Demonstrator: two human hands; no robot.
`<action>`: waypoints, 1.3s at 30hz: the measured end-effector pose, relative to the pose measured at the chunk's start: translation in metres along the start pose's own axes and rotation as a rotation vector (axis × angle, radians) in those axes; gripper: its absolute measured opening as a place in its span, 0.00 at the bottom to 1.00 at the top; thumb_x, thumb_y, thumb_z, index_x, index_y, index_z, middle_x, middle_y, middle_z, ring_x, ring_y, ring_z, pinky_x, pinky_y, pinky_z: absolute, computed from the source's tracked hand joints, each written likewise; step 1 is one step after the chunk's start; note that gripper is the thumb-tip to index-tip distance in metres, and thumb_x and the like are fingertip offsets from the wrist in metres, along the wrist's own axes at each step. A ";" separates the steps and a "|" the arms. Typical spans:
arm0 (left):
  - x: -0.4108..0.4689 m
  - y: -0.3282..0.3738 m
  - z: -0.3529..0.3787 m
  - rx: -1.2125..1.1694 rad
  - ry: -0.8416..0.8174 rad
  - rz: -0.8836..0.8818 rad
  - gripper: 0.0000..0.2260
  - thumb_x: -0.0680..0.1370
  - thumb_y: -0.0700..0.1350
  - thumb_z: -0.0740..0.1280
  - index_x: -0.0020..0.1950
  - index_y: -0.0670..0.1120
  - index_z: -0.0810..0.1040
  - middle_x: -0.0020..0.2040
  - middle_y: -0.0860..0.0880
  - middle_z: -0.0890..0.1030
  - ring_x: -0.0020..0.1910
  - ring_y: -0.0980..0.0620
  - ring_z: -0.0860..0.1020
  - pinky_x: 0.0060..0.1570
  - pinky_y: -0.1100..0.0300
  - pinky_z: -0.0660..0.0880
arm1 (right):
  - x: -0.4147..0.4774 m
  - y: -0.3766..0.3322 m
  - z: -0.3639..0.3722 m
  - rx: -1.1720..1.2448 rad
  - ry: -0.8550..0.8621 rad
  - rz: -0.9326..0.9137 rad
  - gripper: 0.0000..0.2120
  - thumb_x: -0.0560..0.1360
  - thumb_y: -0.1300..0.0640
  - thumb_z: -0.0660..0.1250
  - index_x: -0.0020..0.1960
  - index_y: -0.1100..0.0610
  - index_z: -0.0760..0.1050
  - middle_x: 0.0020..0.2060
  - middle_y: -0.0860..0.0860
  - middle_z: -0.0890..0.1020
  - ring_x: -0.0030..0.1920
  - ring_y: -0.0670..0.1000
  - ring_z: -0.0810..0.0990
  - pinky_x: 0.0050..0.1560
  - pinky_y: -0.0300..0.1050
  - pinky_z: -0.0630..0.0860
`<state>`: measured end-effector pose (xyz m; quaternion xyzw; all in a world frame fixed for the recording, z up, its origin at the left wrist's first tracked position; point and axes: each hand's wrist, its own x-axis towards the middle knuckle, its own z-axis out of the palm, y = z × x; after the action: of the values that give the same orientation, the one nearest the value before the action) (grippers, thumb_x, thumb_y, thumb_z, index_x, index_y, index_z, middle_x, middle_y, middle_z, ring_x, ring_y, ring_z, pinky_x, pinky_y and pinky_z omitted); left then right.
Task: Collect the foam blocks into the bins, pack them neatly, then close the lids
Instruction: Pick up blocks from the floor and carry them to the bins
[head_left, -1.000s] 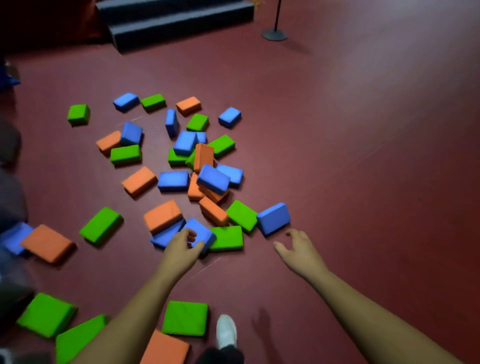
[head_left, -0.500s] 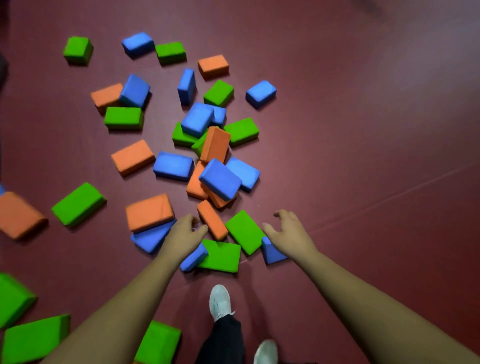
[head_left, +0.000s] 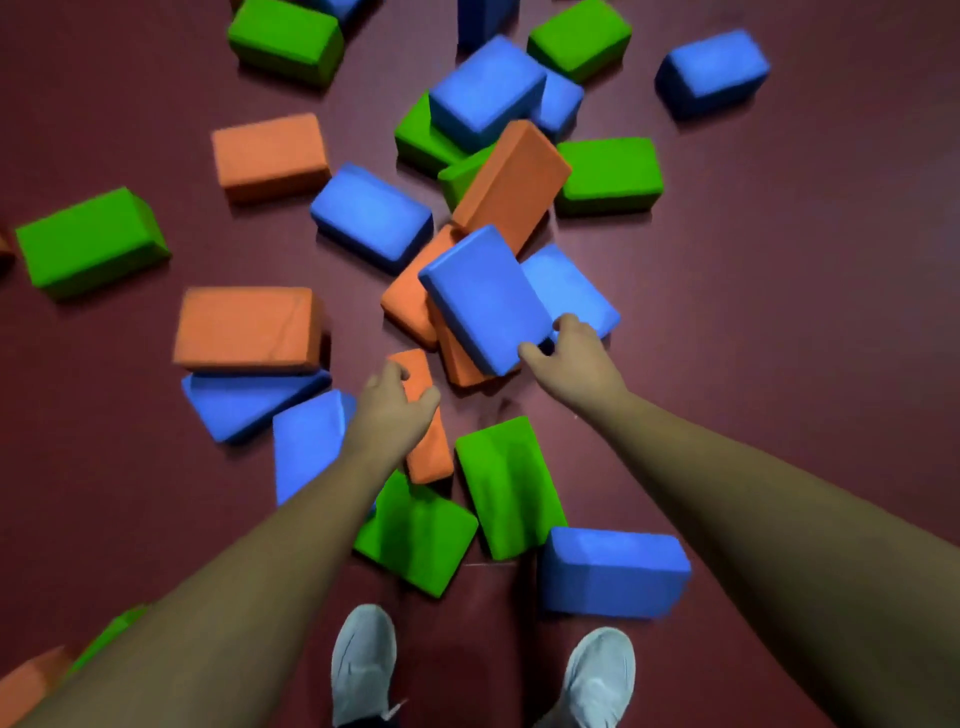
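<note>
Shifted forward since a second ago, the left hand (head_left: 395, 410) now grips an orange block (head_left: 431, 452), the right hand (head_left: 576, 358) a blue block (head_left: 485, 299) heaped on the floor (head_left: 779, 312); collecting has barely begun, bins unseen.

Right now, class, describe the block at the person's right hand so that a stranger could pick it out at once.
Start at the heap of foam blocks on the red floor. At its near edge the right hand grips a corner of the blue block. Unlike the flat blue ones around it, it sits tilted on top of orange blocks.
</note>
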<state>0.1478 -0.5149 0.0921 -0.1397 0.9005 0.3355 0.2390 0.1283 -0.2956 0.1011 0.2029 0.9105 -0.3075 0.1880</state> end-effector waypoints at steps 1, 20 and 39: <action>0.015 -0.014 0.022 0.014 0.013 -0.020 0.21 0.75 0.50 0.69 0.63 0.40 0.73 0.58 0.37 0.76 0.59 0.39 0.74 0.60 0.50 0.70 | 0.020 0.013 0.022 -0.004 0.003 -0.004 0.28 0.74 0.43 0.67 0.62 0.65 0.69 0.58 0.65 0.77 0.59 0.65 0.77 0.58 0.60 0.75; 0.127 -0.119 0.163 0.183 0.196 -0.050 0.47 0.71 0.52 0.74 0.79 0.41 0.48 0.65 0.36 0.65 0.64 0.31 0.68 0.62 0.43 0.68 | 0.149 0.096 0.200 1.403 -0.234 0.465 0.14 0.72 0.54 0.75 0.56 0.53 0.78 0.47 0.51 0.84 0.43 0.50 0.82 0.42 0.42 0.75; -0.109 0.080 -0.257 -0.054 0.352 0.112 0.46 0.67 0.47 0.78 0.77 0.42 0.55 0.70 0.35 0.67 0.67 0.33 0.69 0.66 0.44 0.68 | -0.139 -0.174 -0.158 0.680 0.316 0.188 0.35 0.64 0.54 0.81 0.64 0.60 0.66 0.52 0.52 0.78 0.49 0.53 0.79 0.46 0.45 0.76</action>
<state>0.1204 -0.6191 0.3619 -0.1521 0.9254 0.3428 0.0549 0.1274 -0.3571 0.3667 0.3810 0.7517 -0.5383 -0.0051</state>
